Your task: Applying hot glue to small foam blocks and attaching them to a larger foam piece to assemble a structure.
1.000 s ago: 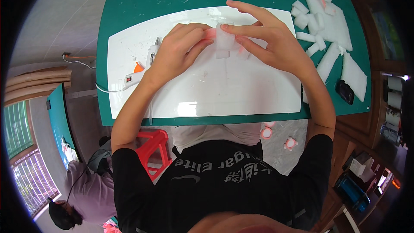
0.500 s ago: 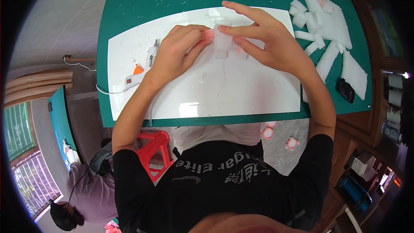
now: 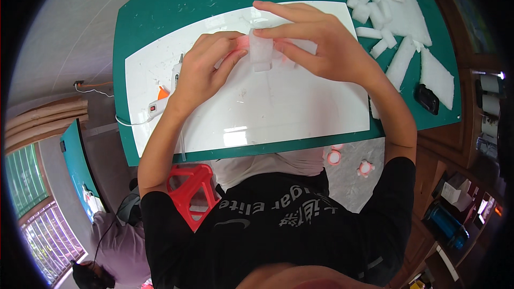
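An upright-looking white foam block (image 3: 261, 51) is between my hands over the far middle of a glossy white board (image 3: 230, 112). My left hand (image 3: 206, 67) is closed, pinching a pink foam piece (image 3: 242, 43) against the block's left side. The index fingertip of my right hand (image 3: 321, 40) presses near the top of the block, with the thumb at its right side. More pink (image 3: 282, 48) shows there, partly hidden by those fingers. Left of my left hand lies a white glue gun (image 3: 159, 104) with an orange trigger, partly covered by my wrist and forearm.
White foam offcuts (image 3: 377, 16) and larger sheets lie on the green table (image 3: 160, 8) at the right, near a black object (image 3: 426, 99). A red stool (image 3: 195, 192) and small pink-and-white pieces (image 3: 365, 168) are on the floor. Another person (image 3: 120, 241) is at lower left.
The view has shifted and turned slightly, so the table and hands appear farther left. Both hands keep nearly the same hold on the foam pieces.
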Demonstrator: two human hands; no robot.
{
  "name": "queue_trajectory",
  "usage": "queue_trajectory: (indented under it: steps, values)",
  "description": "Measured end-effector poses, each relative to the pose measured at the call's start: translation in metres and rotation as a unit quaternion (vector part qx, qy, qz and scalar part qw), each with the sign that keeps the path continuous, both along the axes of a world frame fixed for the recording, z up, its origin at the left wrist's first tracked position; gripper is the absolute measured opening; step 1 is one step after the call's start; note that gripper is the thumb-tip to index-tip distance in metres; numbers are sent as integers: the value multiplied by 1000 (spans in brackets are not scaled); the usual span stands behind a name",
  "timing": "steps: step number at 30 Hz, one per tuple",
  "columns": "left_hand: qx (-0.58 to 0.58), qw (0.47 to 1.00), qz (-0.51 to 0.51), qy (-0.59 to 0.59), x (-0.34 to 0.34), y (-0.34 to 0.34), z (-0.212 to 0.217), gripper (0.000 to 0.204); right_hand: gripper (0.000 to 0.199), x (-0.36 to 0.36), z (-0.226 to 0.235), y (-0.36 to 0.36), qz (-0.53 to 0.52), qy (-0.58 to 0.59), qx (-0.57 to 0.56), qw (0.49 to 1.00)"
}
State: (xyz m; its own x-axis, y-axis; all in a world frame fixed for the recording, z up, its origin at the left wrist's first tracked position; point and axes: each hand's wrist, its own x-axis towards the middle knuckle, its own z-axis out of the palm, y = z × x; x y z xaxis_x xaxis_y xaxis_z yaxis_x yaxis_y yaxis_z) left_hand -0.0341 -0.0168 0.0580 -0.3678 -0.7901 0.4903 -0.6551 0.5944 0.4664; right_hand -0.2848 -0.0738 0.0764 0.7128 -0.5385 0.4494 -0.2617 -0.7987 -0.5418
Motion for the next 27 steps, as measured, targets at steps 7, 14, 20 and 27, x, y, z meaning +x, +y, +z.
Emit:
queue_trajectory:
  steps: [7, 14, 20, 27]
  values:
    - [16, 1000, -4, 26, 1, -5, -2, 15, 33, 1, -27, -29, -25, -184, 221, 957]
    - [40, 999, -4, 36, 14, -7, -1, 17, 38, -22, -17, -46, -6, 114, 208, 972]
    - [47, 998, 2, 36, 12, -4, 1, 18, 57, -27, -14, -38, 65, 213, 229, 948]
    - [33, 999, 2, 33, 9, -1, 3, 17, 62, -19, -12, -30, 98, 193, 262, 940]
